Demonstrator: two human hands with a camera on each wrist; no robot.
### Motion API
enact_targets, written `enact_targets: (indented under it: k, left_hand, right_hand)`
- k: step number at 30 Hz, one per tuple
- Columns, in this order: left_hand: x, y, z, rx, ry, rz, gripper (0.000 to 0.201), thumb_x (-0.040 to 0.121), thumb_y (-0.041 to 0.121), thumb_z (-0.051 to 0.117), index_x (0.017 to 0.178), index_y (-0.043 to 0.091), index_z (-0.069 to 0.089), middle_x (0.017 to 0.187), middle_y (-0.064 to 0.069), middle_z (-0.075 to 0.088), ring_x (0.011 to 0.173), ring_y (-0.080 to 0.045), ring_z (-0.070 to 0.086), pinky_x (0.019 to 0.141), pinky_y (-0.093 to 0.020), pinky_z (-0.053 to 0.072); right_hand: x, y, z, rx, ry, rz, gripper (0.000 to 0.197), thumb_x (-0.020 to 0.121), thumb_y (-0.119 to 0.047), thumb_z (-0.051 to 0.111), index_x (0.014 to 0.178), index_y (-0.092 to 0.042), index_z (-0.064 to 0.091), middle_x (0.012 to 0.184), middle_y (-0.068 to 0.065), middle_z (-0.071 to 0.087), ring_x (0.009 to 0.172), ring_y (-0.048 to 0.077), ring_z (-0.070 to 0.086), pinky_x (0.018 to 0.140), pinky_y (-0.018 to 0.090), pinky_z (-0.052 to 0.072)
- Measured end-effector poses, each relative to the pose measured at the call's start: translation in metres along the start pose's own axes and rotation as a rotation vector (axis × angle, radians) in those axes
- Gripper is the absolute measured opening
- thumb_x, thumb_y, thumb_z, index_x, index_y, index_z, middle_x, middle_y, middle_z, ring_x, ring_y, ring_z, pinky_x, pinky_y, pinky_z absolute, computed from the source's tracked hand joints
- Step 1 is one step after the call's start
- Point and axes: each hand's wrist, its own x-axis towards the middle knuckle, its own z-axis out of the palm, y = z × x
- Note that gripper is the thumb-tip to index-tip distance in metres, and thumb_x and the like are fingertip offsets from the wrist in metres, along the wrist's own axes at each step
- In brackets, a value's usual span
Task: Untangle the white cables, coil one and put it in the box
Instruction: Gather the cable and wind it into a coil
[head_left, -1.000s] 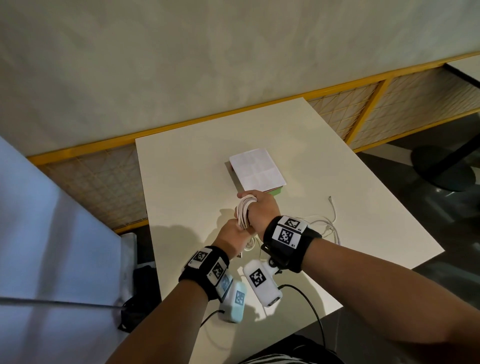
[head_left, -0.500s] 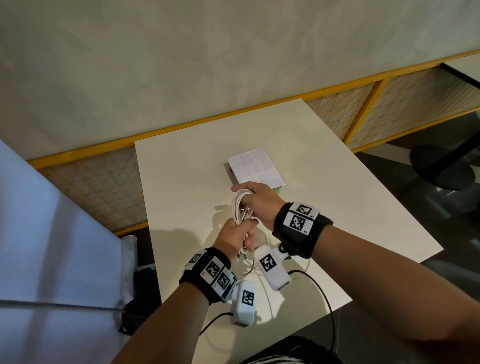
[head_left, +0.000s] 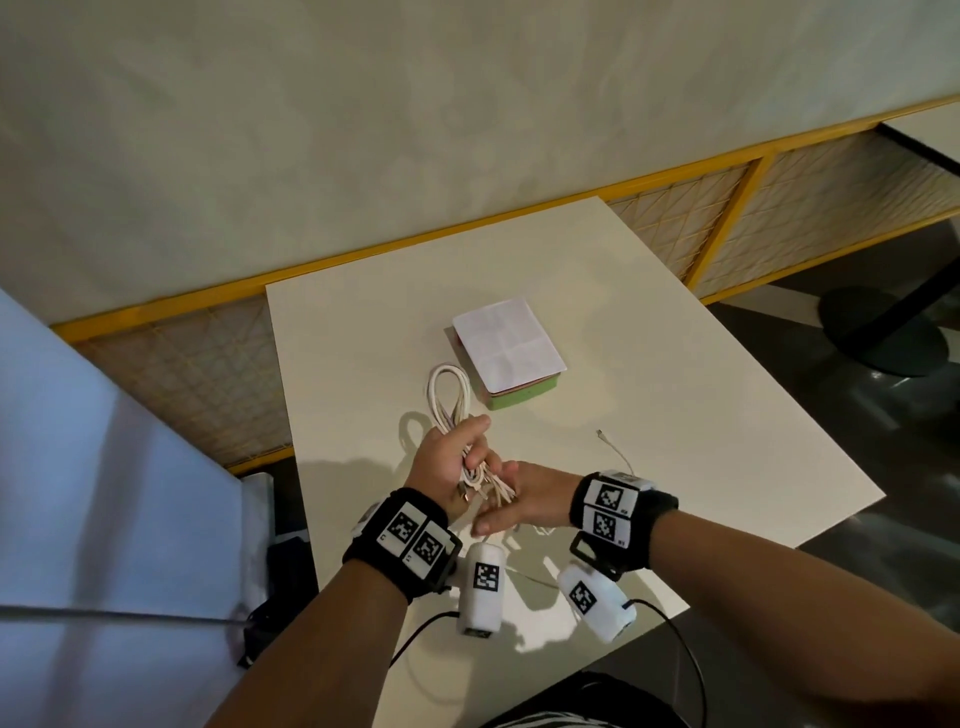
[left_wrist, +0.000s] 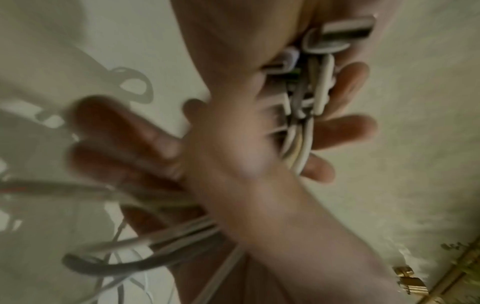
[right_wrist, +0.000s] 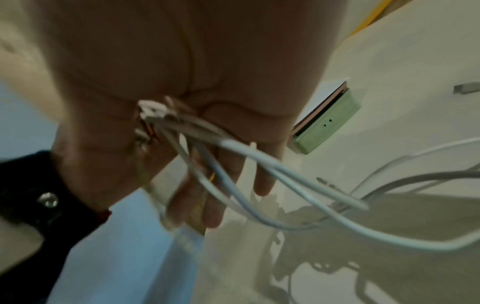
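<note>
Fingers of the left hand curl round a coiled white cable, its loops fanning toward 12 o'clock over the table. The right hand, fingers straight and relaxed, lies beneath the coil's tail. The box, closed, sits at 1 o'clock; a second cable trails at 3 o'clock.

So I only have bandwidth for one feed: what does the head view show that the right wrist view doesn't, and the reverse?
Only the head view shows the box's shut white top, the coil's far loop, the left hand gripping the coiled cable, and both wristbands. Only the right wrist view shows the box's green side wall up close and the open right hand's palm. Both show the coiled cable, the loose cable, box and table.
</note>
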Motion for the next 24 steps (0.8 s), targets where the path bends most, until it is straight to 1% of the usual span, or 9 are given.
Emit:
enact_targets:
  k: [3, 5, 7, 9, 12, 14, 16, 19, 24]
  left_hand:
    - [0.002, 0.003, -0.001, -0.016, 0.043, 0.035, 0.043, 0.092, 0.012, 0.052, 0.050, 0.011, 0.039, 0.034, 0.001, 0.036, 0.031, -0.014, 0.043, 0.059, -0.031, 0.047]
    - [0.005, 0.007, -0.004, -0.048, 0.099, 0.060, 0.039, 0.092, 0.011, 0.051, 0.056, 0.013, 0.036, 0.036, 0.003, 0.031, 0.030, -0.012, 0.032, 0.046, -0.027, 0.046]
    - [0.008, 0.011, -0.010, -0.058, 0.144, 0.084, 0.041, 0.092, 0.012, 0.052, 0.055, 0.015, 0.034, 0.037, 0.003, 0.029, 0.031, -0.012, 0.028, 0.043, -0.026, 0.042]
    - [0.009, 0.014, -0.017, -0.032, 0.170, 0.095, 0.042, 0.092, 0.016, 0.054, 0.054, 0.016, 0.034, 0.038, 0.003, 0.028, 0.032, -0.012, 0.028, 0.044, -0.027, 0.039]
    - [0.007, 0.012, -0.029, 0.067, 0.187, 0.085, 0.045, 0.092, 0.026, 0.057, 0.053, 0.015, 0.037, 0.038, 0.001, 0.030, 0.032, -0.014, 0.032, 0.045, -0.027, 0.039]
    - [0.007, 0.007, -0.038, 0.110, 0.200, 0.078, 0.049, 0.091, 0.030, 0.059, 0.050, 0.015, 0.038, 0.038, 0.001, 0.031, 0.032, -0.014, 0.033, 0.044, -0.026, 0.040]
    - [0.007, 0.002, -0.046, 0.124, 0.188, 0.066, 0.050, 0.091, 0.031, 0.059, 0.049, 0.015, 0.037, 0.037, 0.001, 0.032, 0.032, -0.013, 0.033, 0.042, -0.025, 0.040]
    - [0.009, -0.002, -0.054, 0.171, 0.174, 0.069, 0.046, 0.093, 0.029, 0.055, 0.054, 0.014, 0.036, 0.035, 0.002, 0.030, 0.030, -0.012, 0.031, 0.040, -0.024, 0.041]
    - [0.011, -0.004, -0.066, 0.270, 0.197, 0.092, 0.049, 0.088, 0.030, 0.062, 0.045, 0.016, 0.040, 0.034, 0.001, 0.031, 0.029, -0.013, 0.032, 0.046, -0.027, 0.043]
  right_hand:
    - [0.003, -0.001, 0.003, 0.022, -0.022, 0.042, 0.019, 0.074, -0.015, 0.058, 0.091, -0.022, 0.064, 0.081, 0.015, 0.071, 0.069, 0.007, 0.061, 0.067, 0.014, 0.045]
    - [0.003, 0.003, -0.001, -0.026, 0.016, 0.095, 0.009, 0.075, -0.026, 0.056, 0.077, -0.028, 0.064, 0.056, 0.000, 0.066, 0.058, 0.010, 0.056, 0.069, 0.025, 0.045]
    - [0.001, 0.007, -0.008, -0.157, 0.079, 0.139, 0.017, 0.083, -0.035, 0.059, 0.071, -0.024, 0.063, 0.041, -0.008, 0.058, 0.053, 0.015, 0.052, 0.069, 0.030, 0.044]
    - [-0.002, 0.006, -0.013, -0.351, 0.124, 0.198, 0.028, 0.090, -0.036, 0.054, 0.072, -0.017, 0.064, 0.049, -0.007, 0.061, 0.057, 0.019, 0.051, 0.065, 0.028, 0.040]
    - [-0.007, 0.004, -0.019, -0.594, 0.209, 0.223, 0.033, 0.093, -0.038, 0.049, 0.085, -0.010, 0.065, 0.091, 0.014, 0.068, 0.078, 0.024, 0.056, 0.070, 0.027, 0.036]
    - [-0.010, -0.004, -0.024, -0.579, 0.274, 0.192, 0.024, 0.088, -0.035, 0.056, 0.071, -0.019, 0.062, 0.083, 0.009, 0.065, 0.081, 0.024, 0.058, 0.069, 0.026, 0.037]
    - [-0.012, -0.015, -0.028, -0.486, 0.315, 0.133, 0.030, 0.081, -0.028, 0.065, 0.054, -0.026, 0.051, 0.062, -0.002, 0.054, 0.066, 0.015, 0.052, 0.062, 0.026, 0.037]
    - [-0.015, -0.032, -0.032, -0.459, 0.267, 0.063, 0.032, 0.075, -0.023, 0.070, 0.054, -0.021, 0.047, 0.051, -0.006, 0.044, 0.046, 0.003, 0.041, 0.049, 0.018, 0.031]
    - [-0.014, -0.035, -0.040, -0.575, 0.207, 0.062, 0.032, 0.077, -0.026, 0.072, 0.057, -0.029, 0.047, 0.057, -0.009, 0.047, 0.053, 0.005, 0.042, 0.052, 0.020, 0.032]
